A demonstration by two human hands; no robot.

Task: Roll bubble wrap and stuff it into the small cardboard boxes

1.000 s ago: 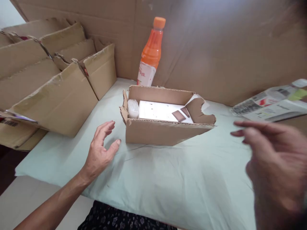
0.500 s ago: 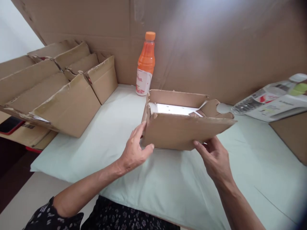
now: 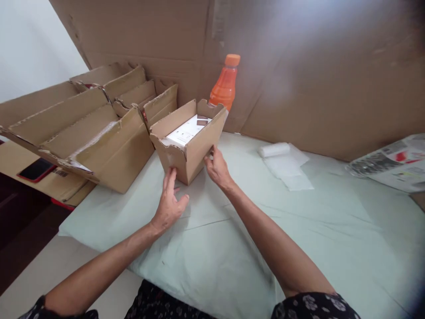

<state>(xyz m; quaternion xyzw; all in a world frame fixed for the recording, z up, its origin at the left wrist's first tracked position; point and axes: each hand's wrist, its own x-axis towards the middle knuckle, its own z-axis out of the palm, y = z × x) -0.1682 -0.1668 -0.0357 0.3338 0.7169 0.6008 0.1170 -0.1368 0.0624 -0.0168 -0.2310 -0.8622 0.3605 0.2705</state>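
A small open-topped cardboard box (image 3: pixel 202 148) stands slanted on the cloth near the middle. White printed sheets or cards (image 3: pixel 187 130) lie inside it, with small brown pieces at the far end. The extended fingertips of my left hand (image 3: pixel 169 201) touch the box's near end, the thumb held apart. My right hand (image 3: pixel 218 168) grips the lower part of the box's right side, its fingertips partly hidden. Just behind the box rises a bottle (image 3: pixel 224 86) with orange contents and an orange cap, its lower part concealed.
Several larger cardboard bins (image 3: pixel 109 150) stand together at the left. Below them, a red-edged phone (image 3: pixel 36 169) lies on cardboard. A roll of thin white plastic (image 3: pixel 282 161) rests right of centre on the pale green cloth (image 3: pixel 315 239). A clear plastic bottle (image 3: pixel 372 161) lies far right, before a cardboard wall.
The box has moved left and turned, so its narrow end faces me. Both hands have moved with it. The white plastic roll behind it has come into view.
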